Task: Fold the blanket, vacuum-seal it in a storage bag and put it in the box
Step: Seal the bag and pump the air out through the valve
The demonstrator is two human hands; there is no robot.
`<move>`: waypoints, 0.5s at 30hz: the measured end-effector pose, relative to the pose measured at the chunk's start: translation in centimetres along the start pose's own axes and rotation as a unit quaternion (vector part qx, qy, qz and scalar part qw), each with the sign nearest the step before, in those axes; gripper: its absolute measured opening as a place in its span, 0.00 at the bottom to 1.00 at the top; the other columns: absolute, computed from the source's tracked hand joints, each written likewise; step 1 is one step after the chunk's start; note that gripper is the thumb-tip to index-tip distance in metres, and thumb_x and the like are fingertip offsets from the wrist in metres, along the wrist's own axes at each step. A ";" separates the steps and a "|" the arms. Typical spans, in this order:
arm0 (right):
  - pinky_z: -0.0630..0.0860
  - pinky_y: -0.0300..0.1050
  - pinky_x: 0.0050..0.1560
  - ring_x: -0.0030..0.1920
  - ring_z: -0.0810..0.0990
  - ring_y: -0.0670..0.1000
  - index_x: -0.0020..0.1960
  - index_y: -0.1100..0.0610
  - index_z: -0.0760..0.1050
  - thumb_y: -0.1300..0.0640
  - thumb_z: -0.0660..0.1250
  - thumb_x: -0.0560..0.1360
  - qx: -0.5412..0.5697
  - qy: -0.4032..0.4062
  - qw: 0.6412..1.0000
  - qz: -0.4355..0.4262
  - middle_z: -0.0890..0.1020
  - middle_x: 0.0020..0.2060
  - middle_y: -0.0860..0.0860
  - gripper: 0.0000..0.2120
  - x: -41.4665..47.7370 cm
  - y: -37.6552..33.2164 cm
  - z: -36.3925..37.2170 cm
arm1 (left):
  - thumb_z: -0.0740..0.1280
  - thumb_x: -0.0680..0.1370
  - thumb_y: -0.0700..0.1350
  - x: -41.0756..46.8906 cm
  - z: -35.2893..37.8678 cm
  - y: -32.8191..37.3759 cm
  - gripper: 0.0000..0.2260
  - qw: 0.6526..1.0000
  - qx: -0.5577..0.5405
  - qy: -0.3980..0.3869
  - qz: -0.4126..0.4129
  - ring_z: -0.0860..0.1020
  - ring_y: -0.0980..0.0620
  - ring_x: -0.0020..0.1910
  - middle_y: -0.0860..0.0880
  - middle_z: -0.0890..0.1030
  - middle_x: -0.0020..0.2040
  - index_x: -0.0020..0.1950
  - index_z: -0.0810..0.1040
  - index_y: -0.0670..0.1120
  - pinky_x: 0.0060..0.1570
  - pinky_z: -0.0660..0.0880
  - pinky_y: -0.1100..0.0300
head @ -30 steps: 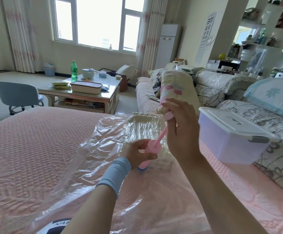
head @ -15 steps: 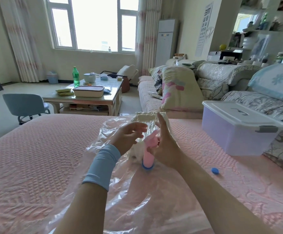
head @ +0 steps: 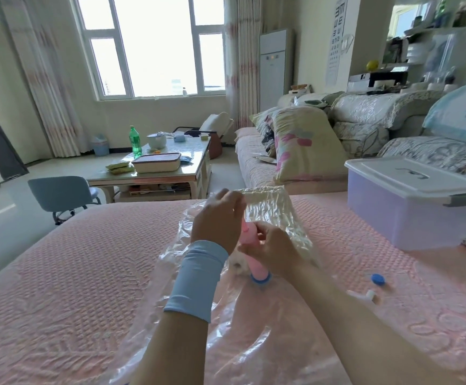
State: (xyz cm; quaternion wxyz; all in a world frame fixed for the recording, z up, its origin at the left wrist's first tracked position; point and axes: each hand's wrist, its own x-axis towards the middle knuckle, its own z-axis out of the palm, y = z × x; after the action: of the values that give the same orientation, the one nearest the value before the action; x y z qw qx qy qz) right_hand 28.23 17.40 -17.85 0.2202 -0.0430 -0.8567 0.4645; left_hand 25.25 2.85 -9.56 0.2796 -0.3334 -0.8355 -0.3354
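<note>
A clear plastic storage bag lies crumpled on the pink bed, with the cream folded blanket inside its far end. A pink hand pump stands upright on the bag's blue valve. My right hand grips the pump's barrel from the right. My left hand, with a light blue sleeve on its wrist, curls over the pump's top. The lidded translucent box sits at the bed's right side.
A blue valve cap and a small white piece lie on the pink bedspread right of the bag. Beyond the bed stand a grey chair, a coffee table and a sofa with pillows.
The pump's plunger, pulled up by my right hand a second ago, is now down. My right hand dropped to the barrel, my left rose to the pump's top.
</note>
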 end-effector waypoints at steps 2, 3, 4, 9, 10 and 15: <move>0.80 0.48 0.54 0.48 0.83 0.46 0.57 0.50 0.81 0.52 0.80 0.68 0.000 -0.006 1.000 0.000 0.85 0.47 0.44 0.19 0.1 0.1 0.3 | 0.62 0.81 0.44 0.9 -1.6 0.2 0.07 0.994 -0.003 0.108 0.026 0.77 0.47 0.48 0.49 0.79 0.49 0.52 0.80 0.46 0.50 0.77 0.50; 0.80 0.46 0.53 0.48 0.83 0.45 0.58 0.49 0.81 0.51 0.80 0.67 -0.007 -0.009 1.000 -0.004 0.85 0.47 0.43 0.20 0.2 0.1 0.5 | 0.62 0.81 0.42 1.3 -2.4 0.1 0.07 0.987 0.007 0.159 0.034 0.75 0.47 0.48 0.49 0.79 0.49 0.51 0.79 0.47 0.51 0.75 0.50; 0.80 0.45 0.53 0.48 0.83 0.44 0.57 0.49 0.81 0.50 0.80 0.67 -0.015 -0.014 1.000 -0.009 0.85 0.47 0.43 0.20 0.3 0.1 0.6 | 0.62 0.80 0.40 1.6 -3.0 0.0 0.07 0.978 0.021 0.204 0.038 0.74 0.47 0.49 0.49 0.79 0.48 0.51 0.79 0.47 0.52 0.73 0.51; 0.80 0.42 0.48 0.46 0.83 0.44 0.55 0.47 0.81 0.48 0.79 0.67 -0.014 -0.013 1.000 -0.007 0.85 0.45 0.42 0.18 0.5 0.3 0.8 | 0.66 0.77 0.38 0.3 -1.4 -0.4 0.06 0.990 -0.024 0.138 0.035 0.80 0.48 0.46 0.50 0.83 0.47 0.47 0.82 0.46 0.52 0.75 0.57; 0.79 0.42 0.47 0.46 0.83 0.45 0.54 0.48 0.81 0.47 0.79 0.67 -0.008 -0.011 1.000 -0.002 0.86 0.44 0.42 0.17 0.6 0.3 0.7 | 0.67 0.77 0.40 -0.4 -0.4 -0.4 0.05 0.998 -0.025 0.052 0.007 0.81 0.47 0.44 0.50 0.84 0.46 0.48 0.82 0.48 0.50 0.77 0.56; 0.80 0.46 0.48 0.46 0.84 0.45 0.54 0.47 0.82 0.43 0.78 0.66 0.012 -0.018 1.000 0.010 0.86 0.44 0.41 0.19 0.6 0.6 0.5 | 0.63 0.80 0.44 -1.6 1.2 -0.5 0.10 0.995 0.004 -0.097 -0.039 0.81 0.44 0.46 0.48 0.83 0.50 0.57 0.80 0.52 0.48 0.77 0.54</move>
State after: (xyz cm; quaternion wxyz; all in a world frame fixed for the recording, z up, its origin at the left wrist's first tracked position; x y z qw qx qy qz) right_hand 27.38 17.48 -18.34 0.2003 -0.0409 -0.8544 0.4778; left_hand 25.58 2.90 -11.59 0.1852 -0.3305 -0.8724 -0.3089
